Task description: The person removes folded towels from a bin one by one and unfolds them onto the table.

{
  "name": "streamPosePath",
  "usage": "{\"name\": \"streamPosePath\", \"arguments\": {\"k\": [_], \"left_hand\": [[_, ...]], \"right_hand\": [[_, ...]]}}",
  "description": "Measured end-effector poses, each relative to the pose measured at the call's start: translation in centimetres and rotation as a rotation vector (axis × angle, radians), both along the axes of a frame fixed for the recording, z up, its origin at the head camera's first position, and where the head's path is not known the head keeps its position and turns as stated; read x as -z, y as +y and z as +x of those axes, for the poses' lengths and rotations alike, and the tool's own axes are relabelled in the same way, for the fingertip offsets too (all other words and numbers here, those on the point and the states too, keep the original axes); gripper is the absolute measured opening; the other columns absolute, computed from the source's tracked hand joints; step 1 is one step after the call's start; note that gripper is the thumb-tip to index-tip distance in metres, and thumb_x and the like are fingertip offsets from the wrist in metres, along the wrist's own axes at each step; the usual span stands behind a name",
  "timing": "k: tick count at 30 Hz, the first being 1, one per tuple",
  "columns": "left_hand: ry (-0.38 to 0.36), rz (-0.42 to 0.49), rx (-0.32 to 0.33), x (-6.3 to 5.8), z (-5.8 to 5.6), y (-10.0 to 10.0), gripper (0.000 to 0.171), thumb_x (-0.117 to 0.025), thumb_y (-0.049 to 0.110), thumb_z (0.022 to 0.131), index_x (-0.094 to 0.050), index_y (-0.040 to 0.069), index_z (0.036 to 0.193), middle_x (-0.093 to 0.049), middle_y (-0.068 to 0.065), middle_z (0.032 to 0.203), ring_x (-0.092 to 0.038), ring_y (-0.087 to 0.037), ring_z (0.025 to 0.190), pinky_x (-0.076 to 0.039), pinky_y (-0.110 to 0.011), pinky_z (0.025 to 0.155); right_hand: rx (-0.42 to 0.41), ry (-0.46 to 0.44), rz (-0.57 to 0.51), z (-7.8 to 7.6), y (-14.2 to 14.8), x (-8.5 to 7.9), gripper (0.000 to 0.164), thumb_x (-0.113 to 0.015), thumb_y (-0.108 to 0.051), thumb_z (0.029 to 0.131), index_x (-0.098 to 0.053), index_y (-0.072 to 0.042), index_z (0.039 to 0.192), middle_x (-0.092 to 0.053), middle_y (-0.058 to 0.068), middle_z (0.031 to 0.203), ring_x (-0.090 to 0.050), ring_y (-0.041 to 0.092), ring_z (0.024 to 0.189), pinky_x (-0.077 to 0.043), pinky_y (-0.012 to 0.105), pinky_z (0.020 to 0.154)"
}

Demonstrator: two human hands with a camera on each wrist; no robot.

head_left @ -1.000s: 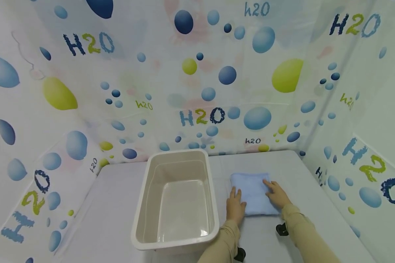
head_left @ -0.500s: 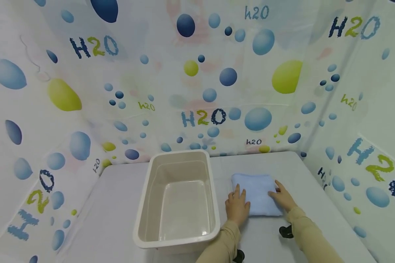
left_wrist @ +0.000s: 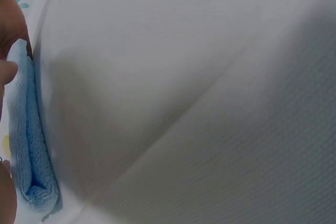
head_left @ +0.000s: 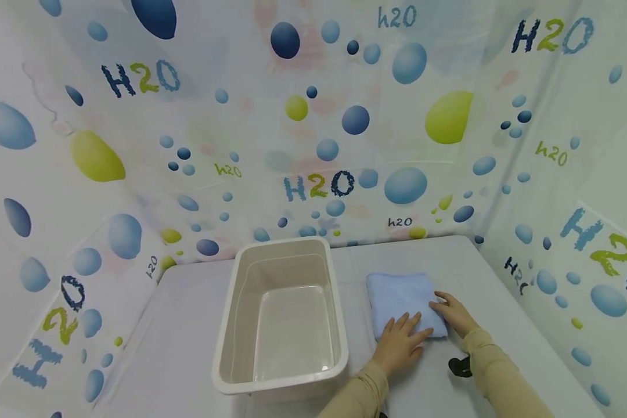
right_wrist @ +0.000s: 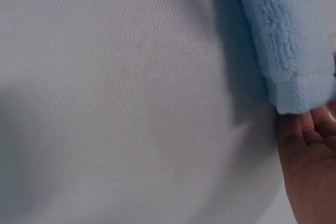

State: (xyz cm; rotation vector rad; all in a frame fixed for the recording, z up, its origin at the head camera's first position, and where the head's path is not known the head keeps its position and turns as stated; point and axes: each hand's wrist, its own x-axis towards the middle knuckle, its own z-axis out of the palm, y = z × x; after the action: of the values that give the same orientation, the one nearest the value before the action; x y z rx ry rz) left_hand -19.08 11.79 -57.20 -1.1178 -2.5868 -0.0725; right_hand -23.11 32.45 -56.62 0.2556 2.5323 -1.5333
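Item: two tan sleeves, entered between four and six o'clock. Item: one black piece, seen just below the right wrist.

Item: left hand, at the towel's six o'clock; fingers spread and laid over the near edge, nothing grasped. Item: right hand, at three to four o'clock; the side edge is pinched, thumb above and fingers tucked beneath.

Item: one towel, pale blue, folded to a squarish pad and laid flat on the white-covered table. Stacked layers are shown in the left wrist view; plush pile and a smoother end band are shown in the right.

Step in hand, as judged: the folded towel is being neatened — edges squared by both hands. By the next move, it is judged, the pinched edge should be eased into line and the top smoothed lightly, lest the layers be shifted.

Item: one tub, off-white, rectangular, set apart at the towel's nine o'clock. Item: wall sheet, at twelve o'clock — printed with bubbles and "H2O" lettering.
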Motion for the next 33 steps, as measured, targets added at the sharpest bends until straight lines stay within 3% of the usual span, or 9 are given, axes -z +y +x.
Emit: {"name": "streamPosePath", "arguments": {"k": [5,11,16,22,26,28,29,31,33], "left_hand": [[-0.087,-0.079,0.051,0.00,0.53,0.04,0.037,-0.049,0.046,0.092,-0.047,0.049,0.129,-0.038,0.013,0.147,-0.040,-0.012,0.134,-0.039,-0.037,0.103],[-0.151,-0.131,0.011,-0.09,0.76,0.11,0.036,-0.046,0.050,0.092,-0.049,0.049,0.128,-0.028,0.011,0.153,-0.032,-0.019,0.139,-0.034,-0.038,0.108],[-0.175,-0.166,-0.063,-0.11,0.76,0.54,0.043,-0.047,0.054,0.089,-0.046,0.047,0.131,-0.025,0.010,0.154,-0.031,-0.022,0.139,-0.034,-0.038,0.107],[-0.192,-0.162,-0.079,-0.49,0.74,0.56,0.046,-0.050,0.054,0.088,-0.045,0.044,0.133,-0.026,0.010,0.154,-0.034,-0.021,0.137,-0.036,-0.037,0.104],[-0.228,-0.125,-0.085,-0.63,0.55,0.57,0.049,-0.050,0.052,0.089,-0.043,0.040,0.136,-0.028,0.011,0.153,-0.035,-0.020,0.136,-0.036,-0.036,0.103],[-0.251,-0.101,-0.085,-0.50,0.40,0.64,0.050,-0.049,0.051,0.090,-0.042,0.037,0.138,-0.027,0.011,0.153,-0.034,-0.019,0.136,-0.035,-0.036,0.103],[-0.263,-0.088,-0.085,-0.41,0.32,0.69,0.051,-0.049,0.050,0.090,-0.040,0.036,0.139,-0.026,0.011,0.153,-0.034,-0.019,0.136,-0.035,-0.036,0.103],[-0.275,-0.058,-0.086,-0.25,0.22,0.73,0.052,-0.048,0.049,0.091,-0.039,0.034,0.140,-0.025,0.010,0.154,-0.035,-0.018,0.136,-0.035,-0.036,0.102],[-0.282,-0.023,-0.086,-0.14,0.15,0.72,0.053,-0.048,0.048,0.091,-0.039,0.031,0.140,-0.025,0.009,0.154,-0.036,-0.018,0.135,-0.035,-0.035,0.101]], "right_hand": [[0.005,0.001,0.042,0.03,0.02,-0.10,0.059,-0.051,-0.028,0.094,-0.031,0.005,0.139,-0.054,0.031,0.118,-0.058,0.027,0.098,-0.047,0.029,0.077],[0.018,0.032,-0.021,0.23,-0.18,-0.04,0.060,-0.050,-0.028,0.095,-0.026,-0.003,0.143,-0.055,0.028,0.116,-0.055,0.017,0.094,-0.042,0.026,0.077],[0.007,0.021,-0.087,0.44,-0.28,0.17,0.061,-0.047,-0.030,0.097,-0.020,-0.008,0.147,-0.046,0.032,0.128,-0.053,0.030,0.110,-0.043,0.032,0.086],[0.005,0.024,-0.121,0.54,-0.16,0.47,0.058,-0.041,-0.031,0.099,-0.018,-0.010,0.148,-0.044,0.031,0.131,-0.050,0.033,0.114,-0.043,0.031,0.086],[-0.006,0.041,-0.175,0.48,-0.01,0.56,0.057,-0.030,-0.036,0.102,-0.014,-0.008,0.149,-0.023,0.028,0.148,-0.027,0.041,0.135,-0.028,0.046,0.108],[-0.017,0.051,-0.194,0.51,0.04,0.55,0.058,-0.023,-0.039,0.102,-0.012,-0.006,0.149,-0.015,0.027,0.152,-0.019,0.040,0.139,-0.019,0.048,0.112],[-0.020,0.056,-0.200,0.53,0.07,0.55,0.059,-0.020,-0.040,0.102,-0.012,-0.005,0.148,-0.013,0.027,0.152,-0.020,0.038,0.139,-0.020,0.045,0.112],[-0.018,0.056,-0.203,0.60,0.09,0.50,0.062,-0.015,-0.043,0.101,-0.011,-0.004,0.148,-0.020,0.028,0.150,-0.037,0.025,0.131,-0.031,0.033,0.107],[0.002,0.050,-0.213,0.69,0.03,0.48,0.064,-0.013,-0.047,0.100,-0.013,-0.004,0.148,-0.035,0.028,0.141,-0.049,0.009,0.112,-0.039,0.022,0.092]]}}
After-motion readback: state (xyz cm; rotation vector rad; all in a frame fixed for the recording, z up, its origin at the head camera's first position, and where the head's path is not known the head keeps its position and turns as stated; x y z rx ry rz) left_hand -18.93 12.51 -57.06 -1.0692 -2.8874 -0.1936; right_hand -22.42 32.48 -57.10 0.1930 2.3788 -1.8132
